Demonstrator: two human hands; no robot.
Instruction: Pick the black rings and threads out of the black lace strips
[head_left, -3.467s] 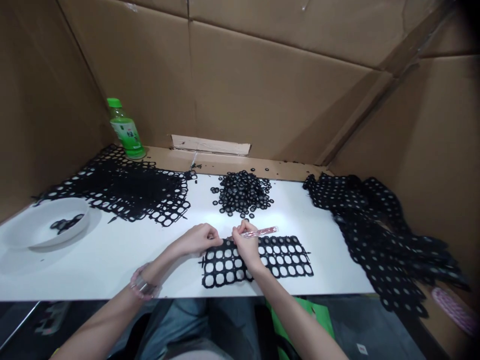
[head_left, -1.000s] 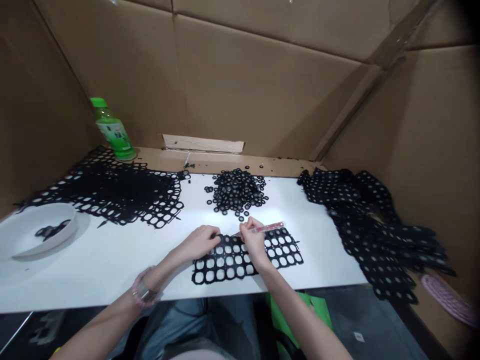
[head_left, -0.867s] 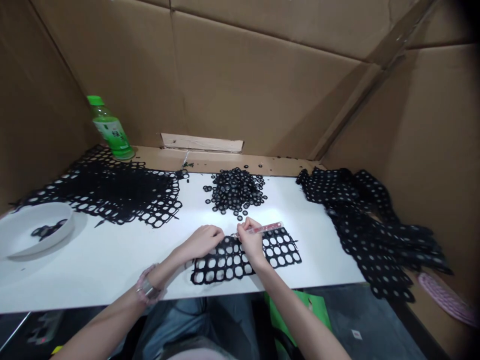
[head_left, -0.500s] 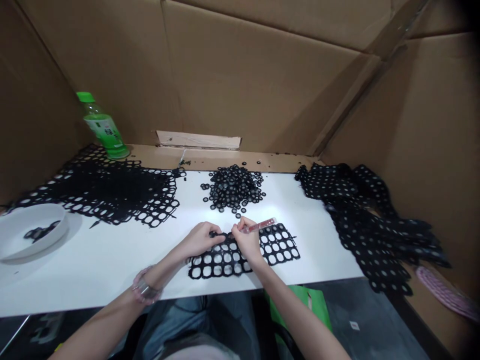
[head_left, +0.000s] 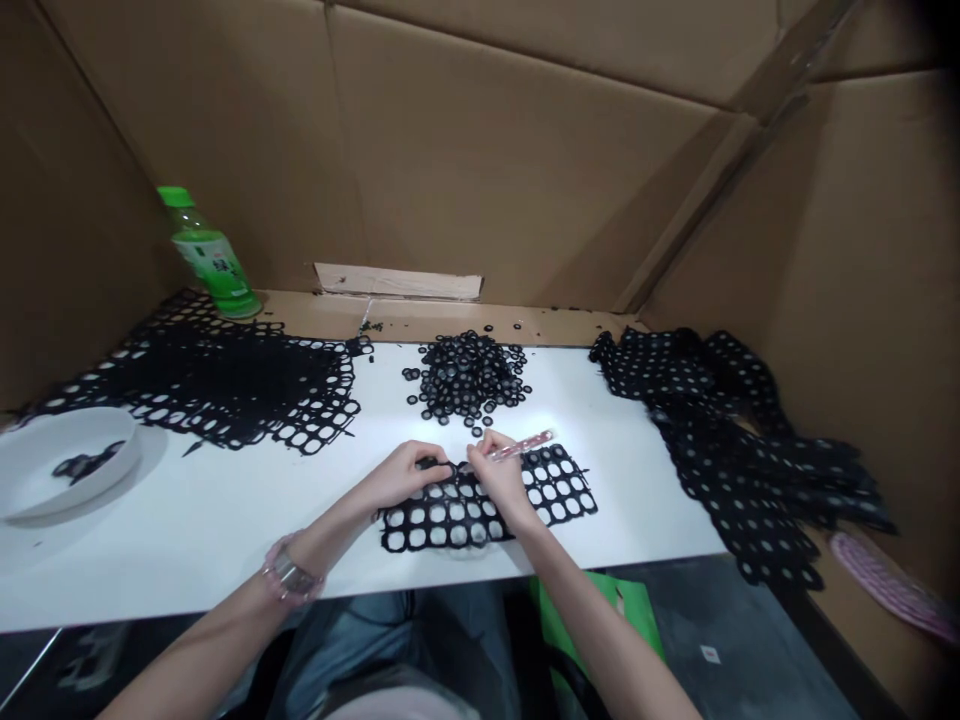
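Note:
A black rubber-like grid sheet [head_left: 447,525] with rows of round holes lies on the white table in front of me. My left hand [head_left: 409,472] is closed at its upper edge, thumb and fingers pinching the sheet there. In my right hand [head_left: 501,485] is a slim, reddish, see-through pen-like tool [head_left: 526,445], held like a pencil. Its working tip is hidden by my fingers, close to the left fingertips at the top row. Some holes in that row look filled with dark rings. Just beyond my hands sits a pile of small black rings [head_left: 469,375].
Black open-hole grid sheets [head_left: 232,385] are heaped at the left, with a green-capped bottle [head_left: 217,270] behind. A white bowl [head_left: 124,460] holds some dark pieces. Black dotted sheets [head_left: 720,440] hang over the table's right edge. Cardboard walls [head_left: 525,150] enclose the table.
The pen-like tool has rolled or tilted slightly in my right hand. Both hands stay at the sheet's upper edge, with the sheet's near edge shifted up a little.

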